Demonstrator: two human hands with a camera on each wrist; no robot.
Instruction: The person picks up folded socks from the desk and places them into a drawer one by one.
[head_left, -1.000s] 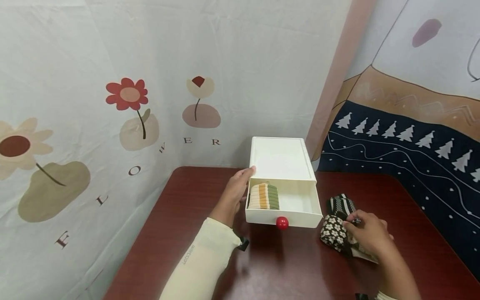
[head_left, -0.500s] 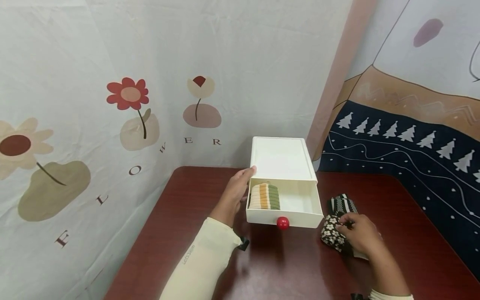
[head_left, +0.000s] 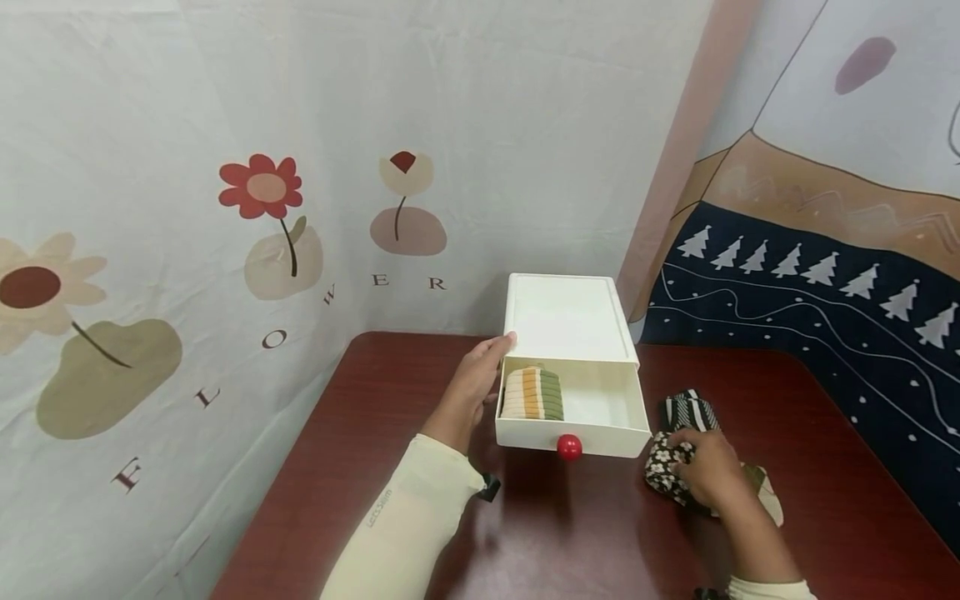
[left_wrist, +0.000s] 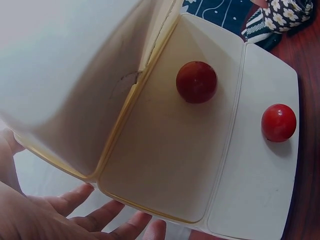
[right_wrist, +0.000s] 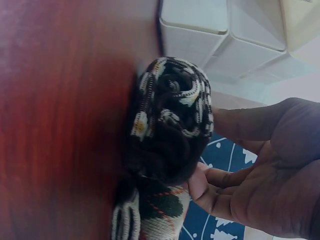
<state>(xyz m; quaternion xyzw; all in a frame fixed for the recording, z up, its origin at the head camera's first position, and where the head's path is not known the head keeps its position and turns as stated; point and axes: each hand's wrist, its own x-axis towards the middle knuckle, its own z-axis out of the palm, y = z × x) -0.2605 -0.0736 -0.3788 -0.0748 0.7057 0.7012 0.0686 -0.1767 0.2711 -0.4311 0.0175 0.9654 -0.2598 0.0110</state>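
Observation:
My left hand point(head_left: 474, 382) holds the left side of a white drawer box point(head_left: 570, 317), thumb at its top edge. In the left wrist view two red knobs show; one is the upper knob point(left_wrist: 196, 82). The top drawer is pulled out, with a rolled cream, orange and green ribbed sock pair point(head_left: 532, 395) at its left. My right hand point(head_left: 712, 471) grips a black rolled sock pair point(right_wrist: 172, 115) with white flowers, on the table. Beside it lie a black-and-white striped sock roll point(head_left: 690, 410) and a cream and green patterned sock roll point(head_left: 765, 497), partly behind the hand.
The dark red table point(head_left: 390, 417) runs beneath everything. Behind stands a pale wall cloth point(head_left: 480, 167) printed with flowers; at the right hangs a dark blue cloth point(head_left: 787, 308) with white trees.
My right hand has moved left from over the patterned roll onto the flowered sock roll, uncovering more of the patterned one. My left hand stays on the drawer box.

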